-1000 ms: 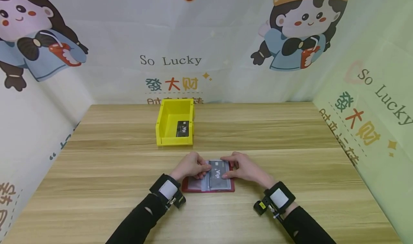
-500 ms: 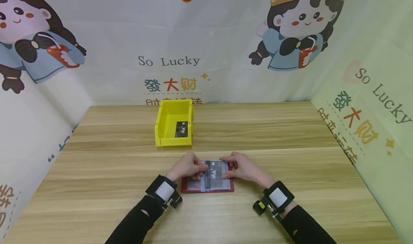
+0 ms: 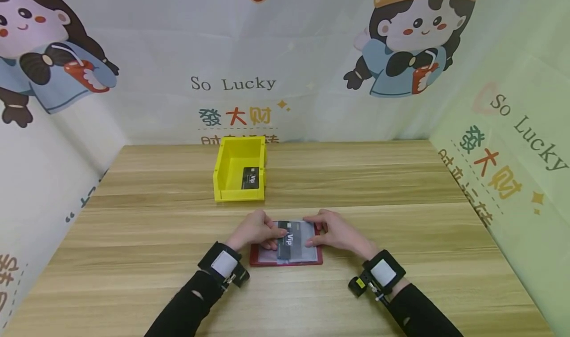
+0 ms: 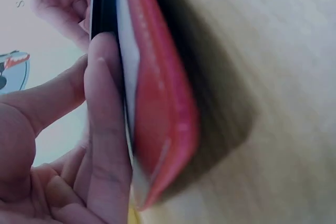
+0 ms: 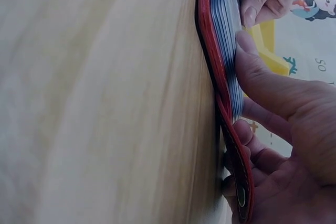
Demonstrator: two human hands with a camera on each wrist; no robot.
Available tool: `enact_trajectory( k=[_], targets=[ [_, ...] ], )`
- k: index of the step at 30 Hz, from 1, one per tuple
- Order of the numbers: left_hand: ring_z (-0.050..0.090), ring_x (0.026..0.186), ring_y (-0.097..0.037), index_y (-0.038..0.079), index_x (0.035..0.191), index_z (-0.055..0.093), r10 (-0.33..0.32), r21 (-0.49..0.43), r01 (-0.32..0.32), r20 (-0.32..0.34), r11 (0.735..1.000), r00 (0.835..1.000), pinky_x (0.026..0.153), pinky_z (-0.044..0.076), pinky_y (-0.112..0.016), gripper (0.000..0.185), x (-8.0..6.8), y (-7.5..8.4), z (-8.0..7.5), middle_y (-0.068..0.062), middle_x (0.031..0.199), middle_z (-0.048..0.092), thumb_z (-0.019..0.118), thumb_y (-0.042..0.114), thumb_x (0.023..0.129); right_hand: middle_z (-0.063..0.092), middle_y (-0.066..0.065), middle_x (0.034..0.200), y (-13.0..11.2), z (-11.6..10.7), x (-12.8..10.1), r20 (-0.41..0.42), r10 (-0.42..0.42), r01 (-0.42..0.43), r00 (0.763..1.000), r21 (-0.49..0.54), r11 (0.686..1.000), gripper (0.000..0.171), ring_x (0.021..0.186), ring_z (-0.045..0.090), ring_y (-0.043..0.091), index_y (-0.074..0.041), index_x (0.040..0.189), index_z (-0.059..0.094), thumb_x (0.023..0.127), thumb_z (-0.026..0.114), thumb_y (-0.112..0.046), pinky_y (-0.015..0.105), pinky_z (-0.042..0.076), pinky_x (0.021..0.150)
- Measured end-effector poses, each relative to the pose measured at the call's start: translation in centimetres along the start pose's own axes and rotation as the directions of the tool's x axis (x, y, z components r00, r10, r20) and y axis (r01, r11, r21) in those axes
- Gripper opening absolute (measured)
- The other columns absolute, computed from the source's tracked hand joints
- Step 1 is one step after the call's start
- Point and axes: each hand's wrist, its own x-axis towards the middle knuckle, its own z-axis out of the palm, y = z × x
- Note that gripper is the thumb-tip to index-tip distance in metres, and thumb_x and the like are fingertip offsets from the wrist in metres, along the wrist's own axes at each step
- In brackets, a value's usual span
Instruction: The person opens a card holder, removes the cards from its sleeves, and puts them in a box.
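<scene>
A red card holder (image 3: 285,264) with clear plastic sleeves lies spread on the table in front of me. My left hand (image 3: 257,229) pinches the left edge of a black Vip card (image 3: 285,250), part of which sits under a clear sleeve (image 3: 310,254). At the holder's right side, my right hand (image 3: 335,232) grips it. The right wrist view has the right thumb (image 5: 257,69) pressing on the stacked sleeves (image 5: 223,35), with fingers curled by the red strap (image 5: 239,166). Seen from the left wrist, the red cover (image 4: 163,98) stands beside the left fingers (image 4: 105,124).
Behind the holder stands a yellow bin (image 3: 240,195) with another black Vip card (image 3: 251,178) inside. Printed cloth walls (image 3: 311,114) border the wooden table (image 3: 378,188) at the back and sides.
My left hand has drawn the Vip card leftward, so more of it lies over the holder's left half. The right hand and the holder have hardly moved.
</scene>
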Motion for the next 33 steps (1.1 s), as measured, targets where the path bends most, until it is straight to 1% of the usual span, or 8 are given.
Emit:
enact_trajectory(
  k=[5,8,12,15,20,27,30,33],
  targets=[
    [0.063,0.056,-0.006,-0.003,0.089,0.072,0.022,-0.138,-0.015,0.052,0.990,0.998,0.055,0.055,-0.019,0.018,-0.3,-1.0,-0.7,0.000,0.066,0.067,0.071,0.014,0.093,0.051,0.001,0.090,0.0,0.1,0.0,0.001,0.017,-0.017,1.000,-0.004,1.000,0.065,0.080,0.043,0.013,-0.005,0.139,0.060,0.083,0.082,-0.029,0.020,0.035,0.066],
    [0.064,0.060,-0.005,-0.005,0.098,0.071,0.030,-0.205,-0.018,0.058,0.979,0.998,0.060,0.057,-0.020,0.018,-0.5,-1.5,-0.9,-0.002,0.076,0.071,0.070,0.012,0.093,0.051,0.001,0.091,0.0,0.1,0.0,0.000,0.025,-0.025,1.000,-0.009,1.000,0.065,0.081,0.044,0.013,-0.005,0.139,0.060,0.083,0.082,-0.029,0.020,0.035,0.066],
    [0.067,0.069,-0.007,-0.007,0.109,0.067,0.033,-0.255,-0.018,0.054,0.967,0.998,0.066,0.059,-0.022,0.023,-0.7,-2.1,-1.2,-0.014,0.097,0.075,0.068,0.010,0.094,0.051,0.002,0.091,-0.1,0.1,-0.1,-0.004,0.022,-0.022,1.000,-0.014,1.000,0.064,0.081,0.044,0.013,-0.005,0.138,0.060,0.083,0.082,-0.030,0.020,0.035,0.066],
    [0.070,0.076,-0.010,-0.010,0.116,0.064,0.039,-0.286,-0.022,0.054,0.958,0.998,0.071,0.060,-0.025,0.027,-0.8,-2.5,-1.4,-0.023,0.110,0.074,0.066,0.007,0.095,0.050,0.001,0.090,-0.1,0.1,-0.1,-0.007,0.018,-0.018,1.000,-0.011,1.000,0.064,0.080,0.043,0.013,-0.005,0.138,0.060,0.083,0.082,-0.030,0.020,0.034,0.065],
    [0.070,0.080,-0.011,-0.012,0.126,0.059,0.057,-0.291,-0.047,0.028,0.956,0.998,0.073,0.061,-0.028,0.035,-1.3,-2.6,-1.9,-0.027,0.113,0.072,0.063,0.005,0.096,0.049,0.002,0.089,-0.2,0.1,-0.1,-0.008,0.014,-0.014,1.000,-0.005,1.000,0.064,0.079,0.043,0.012,-0.003,0.138,0.060,0.083,0.082,-0.028,0.019,0.034,0.065],
    [0.069,0.085,-0.011,-0.012,0.127,0.059,0.083,-0.234,-0.089,-0.037,0.968,0.996,0.075,0.060,-0.027,0.034,-2.0,-2.5,-2.8,-0.025,0.113,0.072,0.061,0.006,0.097,0.051,0.003,0.090,-0.3,0.0,-0.2,-0.008,0.017,-0.017,1.000,-0.003,1.000,0.064,0.079,0.043,0.013,-0.002,0.138,0.059,0.083,0.082,-0.027,0.019,0.034,0.065],
    [0.067,0.086,-0.011,-0.009,0.127,0.060,0.075,-0.238,-0.087,-0.059,0.967,0.995,0.076,0.059,-0.027,0.034,-2.1,-2.3,-3.4,-0.023,0.115,0.072,0.061,0.008,0.098,0.051,0.003,0.091,-0.3,0.0,-0.2,-0.007,0.011,-0.011,1.000,-0.004,1.000,0.064,0.079,0.044,0.013,-0.002,0.138,0.059,0.083,0.082,-0.027,0.019,0.035,0.065],
    [0.066,0.087,-0.012,-0.009,0.129,0.060,0.094,-0.240,-0.112,-0.085,0.964,0.992,0.079,0.060,-0.028,0.035,-2.2,-2.1,-4.2,-0.023,0.118,0.071,0.061,0.010,0.099,0.051,0.003,0.091,-0.2,0.0,-0.2,-0.006,0.007,-0.007,1.000,0.000,1.000,0.064,0.079,0.043,0.012,-0.003,0.138,0.059,0.083,0.082,-0.027,0.019,0.035,0.065]
  ],
)
